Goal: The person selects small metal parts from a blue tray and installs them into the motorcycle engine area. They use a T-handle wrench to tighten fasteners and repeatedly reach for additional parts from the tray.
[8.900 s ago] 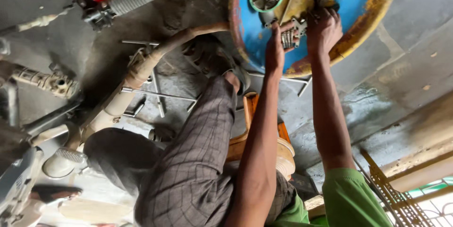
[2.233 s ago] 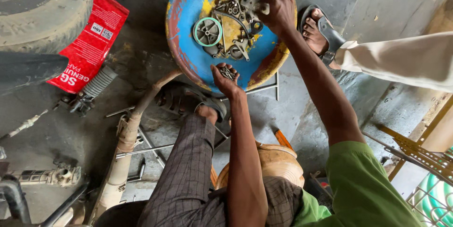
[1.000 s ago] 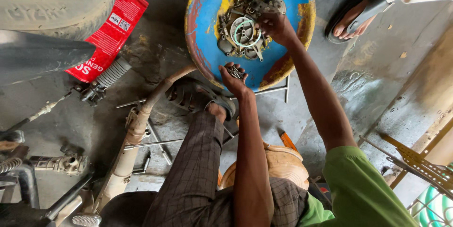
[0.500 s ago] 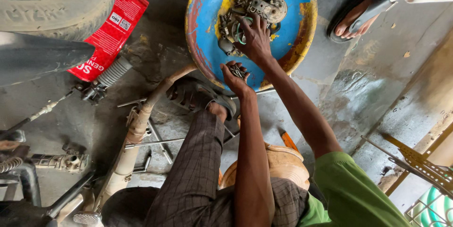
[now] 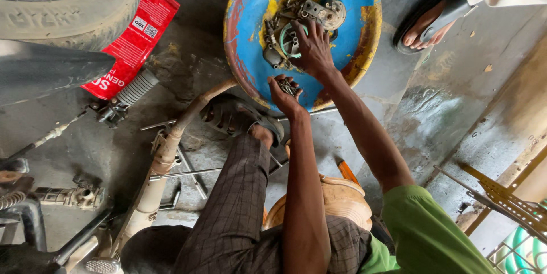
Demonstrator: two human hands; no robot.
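Since half a second ago we see the right hand (image 5: 313,52) settle lower over the pile of metal parts (image 5: 296,26), its fingers now spread flat across them rather than curled at the pile's top; the left hand (image 5: 285,93) has barely shifted.

The left hand is cupped, palm up, loosely closed around a small heap of dark, greasy bolts (image 5: 286,86), near the basin's near rim. The right hand lies open on the pile, fingers splayed; we cannot tell whether it grips any one piece. The parts are grey cast metal, oily, with a round pale-green ring among them and a flat disc-shaped piece at the far side. They lie in a round, shallow blue basin (image 5: 353,0), its paint worn to rust and yellow along the rim, standing on the concrete floor (image 5: 456,114).

Outward, a bent, rusty exhaust pipe (image 5: 171,148) runs lengthwise from the basin's rim toward us. A red packet (image 5: 134,40) lies beside a worn tyre (image 5: 68,0). Another person's sandalled foot (image 5: 427,20) rests beyond the basin.
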